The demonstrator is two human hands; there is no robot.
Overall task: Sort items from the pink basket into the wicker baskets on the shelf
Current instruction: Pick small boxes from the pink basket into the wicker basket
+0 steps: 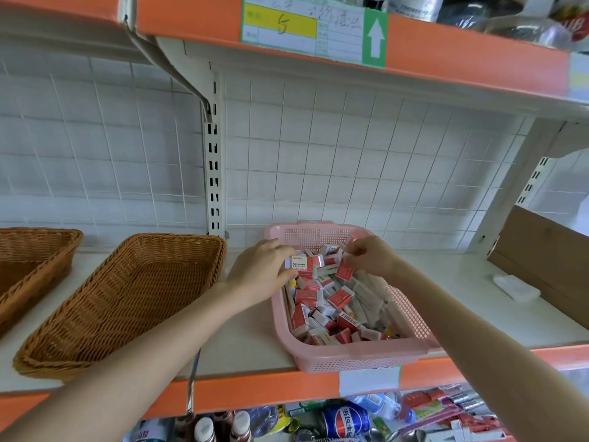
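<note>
Both hands are in the pink basket (350, 355), which sits on the shelf (248, 339) with its front rim at the orange edge. The left hand (264, 272) reaches over the basket's left wall, fingers and thumb curled round a red-and-white 2B box (302, 264), with more such boxes pressed alongside it in the same grip. Just right of it, the right hand (373, 256) hovers over the far end of the basket, fingertips pinching a red box (345, 270) that hangs tilted below them. Beneath both hands the basket is heaped with loose red-and-white boxes (322, 317), and with beige packs (366, 295) under the right wrist. Left of the left forearm lies the near wicker basket (127, 298), nothing showing inside, and beyond it a second wicker basket (32, 260), partly cut off. Well right of the right hand sit a white packet (516, 287) and a cardboard box (548, 260).
</note>
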